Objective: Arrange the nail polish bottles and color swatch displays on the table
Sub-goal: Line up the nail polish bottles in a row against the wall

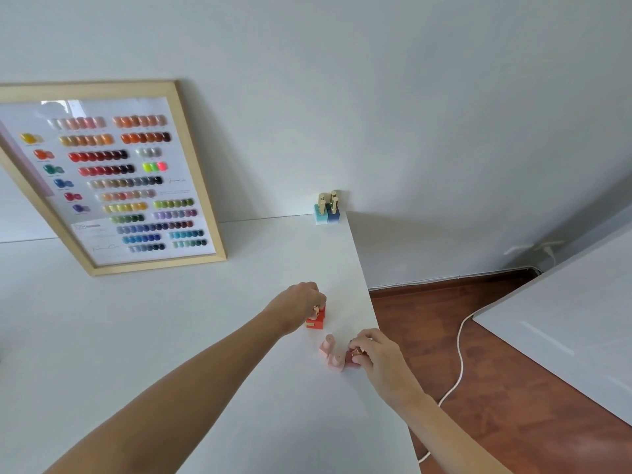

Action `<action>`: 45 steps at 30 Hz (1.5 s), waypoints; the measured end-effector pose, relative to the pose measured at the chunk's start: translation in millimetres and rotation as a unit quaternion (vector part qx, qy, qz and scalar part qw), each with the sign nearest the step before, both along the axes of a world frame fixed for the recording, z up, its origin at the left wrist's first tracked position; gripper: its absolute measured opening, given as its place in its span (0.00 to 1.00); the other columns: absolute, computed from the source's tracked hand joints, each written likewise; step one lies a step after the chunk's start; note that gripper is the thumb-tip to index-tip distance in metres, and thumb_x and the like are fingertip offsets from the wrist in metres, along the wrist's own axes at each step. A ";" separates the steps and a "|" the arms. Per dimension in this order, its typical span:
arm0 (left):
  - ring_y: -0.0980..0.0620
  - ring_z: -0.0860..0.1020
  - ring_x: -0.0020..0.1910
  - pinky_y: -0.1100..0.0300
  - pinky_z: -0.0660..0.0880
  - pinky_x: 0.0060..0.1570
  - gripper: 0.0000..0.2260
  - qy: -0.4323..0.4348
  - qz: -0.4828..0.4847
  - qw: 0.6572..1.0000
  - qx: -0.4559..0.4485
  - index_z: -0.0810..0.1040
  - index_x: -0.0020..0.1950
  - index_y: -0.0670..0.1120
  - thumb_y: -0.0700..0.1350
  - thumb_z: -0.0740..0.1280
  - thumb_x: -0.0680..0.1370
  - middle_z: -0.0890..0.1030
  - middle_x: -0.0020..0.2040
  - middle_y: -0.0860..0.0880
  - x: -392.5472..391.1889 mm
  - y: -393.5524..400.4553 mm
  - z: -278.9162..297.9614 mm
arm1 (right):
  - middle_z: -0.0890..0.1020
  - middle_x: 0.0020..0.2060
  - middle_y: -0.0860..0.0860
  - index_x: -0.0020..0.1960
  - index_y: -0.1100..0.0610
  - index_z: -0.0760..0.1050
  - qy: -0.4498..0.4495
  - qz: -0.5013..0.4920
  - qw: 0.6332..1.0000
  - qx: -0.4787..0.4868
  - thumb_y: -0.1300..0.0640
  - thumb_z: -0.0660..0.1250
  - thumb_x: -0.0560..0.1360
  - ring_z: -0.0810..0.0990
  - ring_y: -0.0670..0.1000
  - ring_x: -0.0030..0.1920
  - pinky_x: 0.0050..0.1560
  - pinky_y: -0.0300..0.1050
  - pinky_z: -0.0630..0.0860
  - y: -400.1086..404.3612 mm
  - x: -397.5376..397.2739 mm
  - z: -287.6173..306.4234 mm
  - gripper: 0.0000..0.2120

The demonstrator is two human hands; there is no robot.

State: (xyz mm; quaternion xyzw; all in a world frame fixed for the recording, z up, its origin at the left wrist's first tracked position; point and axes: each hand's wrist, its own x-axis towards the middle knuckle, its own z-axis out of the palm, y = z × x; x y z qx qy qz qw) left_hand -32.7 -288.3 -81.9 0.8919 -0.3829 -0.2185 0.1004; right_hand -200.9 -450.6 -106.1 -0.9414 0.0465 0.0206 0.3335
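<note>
On the white table [171, 336], near its right edge, my left hand [297, 304] is closed over the gold caps of red-orange nail polish bottles [316, 321]. Just nearer to me, my right hand [374, 354] grips the cap of a dark red bottle [351, 359]. Two pale pink bottles [333, 355] stand touching that bottle on its left. A cluster of blue and teal bottles [327, 210] with gold caps stands at the table's far right corner. A wood-framed colour swatch display [113, 179] leans against the wall at the back left.
The table's right edge [376, 323] runs just beside my right hand, with wooden floor [496, 388] below. A white cable [460, 364] lies on the floor. Another white surface [574, 323] sits at the right.
</note>
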 end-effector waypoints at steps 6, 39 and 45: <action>0.44 0.80 0.52 0.51 0.78 0.52 0.10 -0.001 0.018 1.000 -0.019 0.81 0.56 0.45 0.38 0.67 0.76 0.79 0.58 0.46 19.1 9.5 2.9 | 0.78 0.44 0.45 0.46 0.59 0.79 -0.008 -0.007 1.000 0.003 0.71 0.69 0.70 0.77 0.44 0.42 0.46 0.26 0.69 -15.8 34.0 10.0 0.09; 0.42 0.78 0.52 0.48 0.76 0.53 0.12 -0.034 0.165 0.982 -0.084 0.80 0.57 0.44 0.34 0.64 0.77 0.78 0.57 0.44 224.0 -17.1 -8.4 | 0.82 0.44 0.58 0.44 0.63 0.80 -0.039 0.034 0.997 -0.062 0.73 0.64 0.69 0.79 0.56 0.45 0.47 0.22 0.62 -16.1 343.8 12.2 0.10; 0.43 0.78 0.50 0.48 0.77 0.50 0.12 -0.026 0.181 0.975 -0.125 0.80 0.55 0.44 0.34 0.65 0.75 0.78 0.56 0.46 219.6 -26.2 -17.2 | 0.79 0.43 0.58 0.43 0.64 0.78 -0.046 0.057 0.995 -0.070 0.70 0.60 0.70 0.77 0.57 0.42 0.36 0.40 0.65 -14.0 347.3 9.6 0.08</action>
